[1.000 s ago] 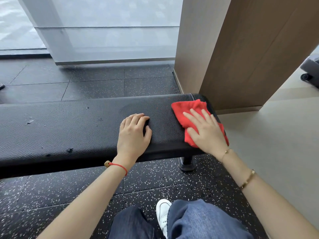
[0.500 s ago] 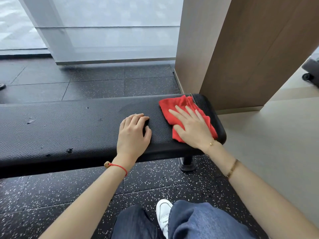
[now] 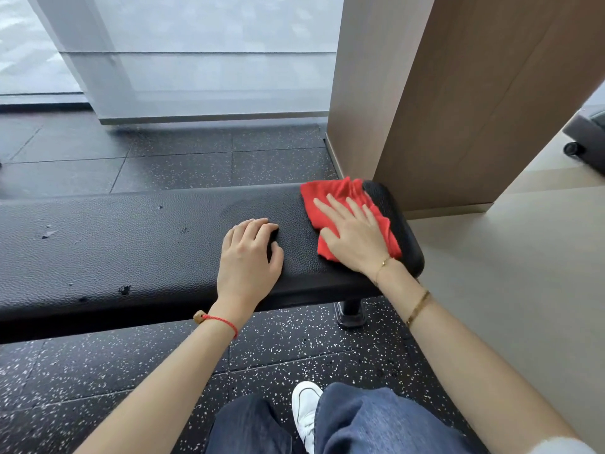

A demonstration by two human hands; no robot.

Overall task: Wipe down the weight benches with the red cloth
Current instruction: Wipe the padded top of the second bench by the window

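A long black padded weight bench [image 3: 131,244] runs across the view from the left edge to a rounded right end. The red cloth [image 3: 330,198] lies flat on that right end, reaching the far edge of the pad. My right hand [image 3: 352,235] presses down on the cloth with fingers spread, covering its near half. My left hand [image 3: 248,257] rests palm-down on the bare pad just left of the cloth, fingers slightly curled, holding nothing. The pad has small scuffs and nicks toward the left.
A wood-panelled pillar [image 3: 458,93] stands right behind the bench's right end. A bench leg [image 3: 352,311] stands on the speckled black rubber floor [image 3: 98,371]. Beige floor [image 3: 523,273] lies to the right, a glass wall behind. My knees and a white shoe [image 3: 306,407] are below.
My right hand has slid the red cloth leftward and toward the far edge of the pad, away from the rounded end. My left hand has stayed put.
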